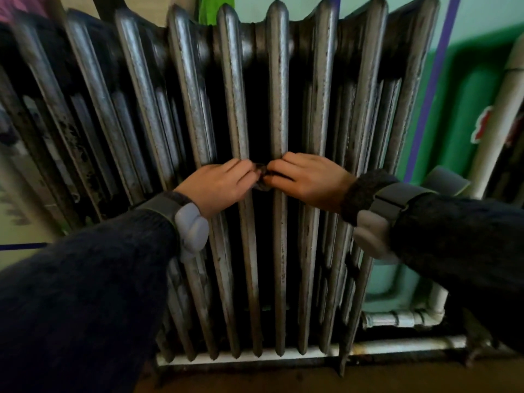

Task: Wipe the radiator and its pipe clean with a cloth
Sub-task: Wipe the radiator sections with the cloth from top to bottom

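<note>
Two-handed pinch on small dark cloth (262,177), left hand (221,185) and right hand (309,180) curled round its ends, lodged in radiator (278,80) gap between both hands. Soft, light, limp; likely best kept taut, gripped near ends. Pipe (397,319) below right hand.

Dim, soft-focus view, bowed wide-angle edges.

Green-painted wall (467,109) with a purple stripe (432,89) at two o'clock; dim brown floor (283,378) at six.
</note>
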